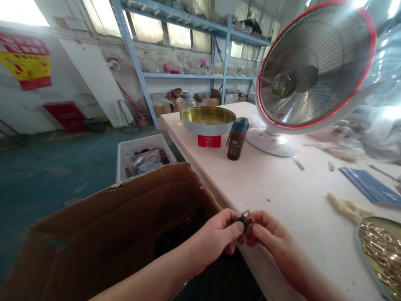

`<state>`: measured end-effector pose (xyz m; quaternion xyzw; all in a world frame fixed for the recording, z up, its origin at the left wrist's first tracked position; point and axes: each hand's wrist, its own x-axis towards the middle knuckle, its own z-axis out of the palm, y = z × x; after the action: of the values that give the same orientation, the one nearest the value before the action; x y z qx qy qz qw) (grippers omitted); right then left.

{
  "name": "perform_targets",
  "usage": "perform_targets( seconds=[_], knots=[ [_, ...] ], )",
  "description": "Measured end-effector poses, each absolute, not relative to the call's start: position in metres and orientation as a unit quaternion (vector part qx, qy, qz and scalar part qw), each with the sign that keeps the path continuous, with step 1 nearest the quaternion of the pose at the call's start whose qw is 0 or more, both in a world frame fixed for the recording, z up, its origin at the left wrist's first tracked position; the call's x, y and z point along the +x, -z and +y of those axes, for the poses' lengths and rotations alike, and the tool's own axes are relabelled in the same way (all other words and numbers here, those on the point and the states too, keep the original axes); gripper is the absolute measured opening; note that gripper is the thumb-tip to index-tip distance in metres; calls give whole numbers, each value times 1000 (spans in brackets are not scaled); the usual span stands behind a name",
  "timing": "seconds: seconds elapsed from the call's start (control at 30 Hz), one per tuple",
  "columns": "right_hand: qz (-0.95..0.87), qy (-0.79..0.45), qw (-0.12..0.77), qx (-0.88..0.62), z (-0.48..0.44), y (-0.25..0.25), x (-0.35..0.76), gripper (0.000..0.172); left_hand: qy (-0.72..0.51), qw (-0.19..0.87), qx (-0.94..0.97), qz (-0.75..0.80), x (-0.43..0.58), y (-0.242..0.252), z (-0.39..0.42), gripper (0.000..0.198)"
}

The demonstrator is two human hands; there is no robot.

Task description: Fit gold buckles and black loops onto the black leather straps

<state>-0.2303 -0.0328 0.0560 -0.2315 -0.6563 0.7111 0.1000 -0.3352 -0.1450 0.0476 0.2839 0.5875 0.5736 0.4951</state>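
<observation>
Just above the near edge of the table, my left hand [224,230] pinches a short black strap [243,221] between thumb and fingers. My right hand [268,230] meets it there, its thumb and fingers closed on a gold-coloured metal buckle [248,215] at the strap's end. How far the strap runs below my fingers is hidden. Left of my hands stands an open cardboard box [103,209] with a dark heap of black pieces [178,234] inside, some with small metal glints. At the right edge a round tin [360,246] holds many gold-coloured metal pieces [382,255].
On the white-covered table [250,184] stand a dark bottle [238,140], a round tin [208,121] on a red box [209,141] and a large round heater [316,71]. A blue booklet [369,184] lies right. A white bin [142,156] sits behind the cardboard box.
</observation>
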Motion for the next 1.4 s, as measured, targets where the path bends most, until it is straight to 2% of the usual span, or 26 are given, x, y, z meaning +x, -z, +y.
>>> perform_targets(
  seconds=[0.1,0.4,0.57,0.73,0.87,1.0,1.27,1.33,1.4],
  knots=[
    [-656,-709,97,-239,-29,-46,-240,10,-566,503,260,599,-344,-41,-141,20],
    [-748,-622,92,-211,-12,-15,-257,17,-492,489,318,646,-367,-15,-140,25],
    [-803,-555,97,-192,-10,-13,-258,32,-456,369,403,703,-369,-21,-143,25],
    [-770,-600,81,-201,-12,-13,-258,29,-336,223,482,778,-365,-19,-144,22],
    [-739,-625,85,-236,-19,-19,-253,27,-287,191,533,773,-360,-18,-142,22],
    [-713,-650,84,-250,-20,-27,-243,22,-295,194,536,767,-353,-18,-139,20],
    [-766,-602,62,-217,-19,-27,-225,25,-298,223,554,745,-344,-26,-142,21],
    [-770,-594,61,-225,-18,-25,-221,32,-341,241,537,733,-361,-23,-147,21],
    [-788,-563,86,-232,-7,-20,-216,43,-441,219,428,758,-391,-15,-155,22]
  ],
)
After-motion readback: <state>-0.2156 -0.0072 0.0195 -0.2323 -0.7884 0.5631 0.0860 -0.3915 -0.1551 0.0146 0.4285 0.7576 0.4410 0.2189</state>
